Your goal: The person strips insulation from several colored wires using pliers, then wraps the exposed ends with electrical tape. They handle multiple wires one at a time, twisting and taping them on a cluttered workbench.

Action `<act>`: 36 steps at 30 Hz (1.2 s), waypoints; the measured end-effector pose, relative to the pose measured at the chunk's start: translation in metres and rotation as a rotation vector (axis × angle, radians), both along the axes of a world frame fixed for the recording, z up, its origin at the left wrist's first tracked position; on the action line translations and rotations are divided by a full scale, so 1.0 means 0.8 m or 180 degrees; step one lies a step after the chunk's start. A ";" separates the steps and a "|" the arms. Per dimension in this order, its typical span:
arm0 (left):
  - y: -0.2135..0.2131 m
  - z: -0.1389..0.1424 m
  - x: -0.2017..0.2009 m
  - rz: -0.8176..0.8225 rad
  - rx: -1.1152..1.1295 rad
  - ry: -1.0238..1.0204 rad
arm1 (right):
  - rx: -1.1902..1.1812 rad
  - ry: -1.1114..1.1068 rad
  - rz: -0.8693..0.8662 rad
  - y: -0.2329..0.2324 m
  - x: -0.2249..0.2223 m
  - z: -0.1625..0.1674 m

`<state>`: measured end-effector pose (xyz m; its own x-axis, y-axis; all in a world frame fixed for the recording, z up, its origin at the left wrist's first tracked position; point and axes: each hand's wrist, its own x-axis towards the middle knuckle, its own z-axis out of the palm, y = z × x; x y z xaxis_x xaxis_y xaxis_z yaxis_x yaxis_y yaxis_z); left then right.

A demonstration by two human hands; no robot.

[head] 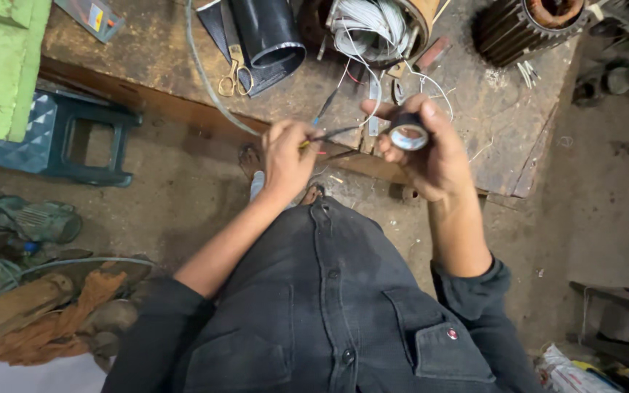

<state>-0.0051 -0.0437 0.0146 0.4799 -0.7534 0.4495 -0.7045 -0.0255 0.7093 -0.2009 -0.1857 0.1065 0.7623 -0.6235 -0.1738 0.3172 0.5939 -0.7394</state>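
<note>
My right hand [434, 153] grips a roll of black insulating tape [408, 135], its white core facing me. A strip of the tape runs left to a thin dark wire [336, 132] that my left hand [285, 156] pinches between its fingertips. Both hands hover over the front edge of a worn wooden workbench [147, 58]. White wires [373, 33] lead from a motor winding at the back of the bench toward my hands.
Scissors [234, 73] and a black tube [271, 33] lie on the bench. A finned motor housing [525, 25] sits at the back right. A dark plastic stool [74, 138] stands on the floor at left, with a small motor [38, 222] and rags [60, 320] below it.
</note>
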 end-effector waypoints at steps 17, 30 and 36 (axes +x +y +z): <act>0.046 0.003 0.031 -0.0669 0.0467 0.1149 | 0.0178 0.0419 -0.0480 0.017 0.003 -0.019; 0.029 0.059 0.056 -0.1228 0.0130 0.1080 | -0.1643 0.1329 -0.0314 0.106 0.037 -0.069; 0.019 0.063 0.073 -0.1264 -0.0008 0.0744 | -0.2496 0.2101 -0.0567 0.119 0.061 -0.052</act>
<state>0.0531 -0.0284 0.0647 0.2430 -0.8985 0.3655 -0.4804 0.2159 0.8500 -0.1520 -0.0907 0.0650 0.5487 -0.8358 -0.0202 -0.2549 -0.1443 -0.9561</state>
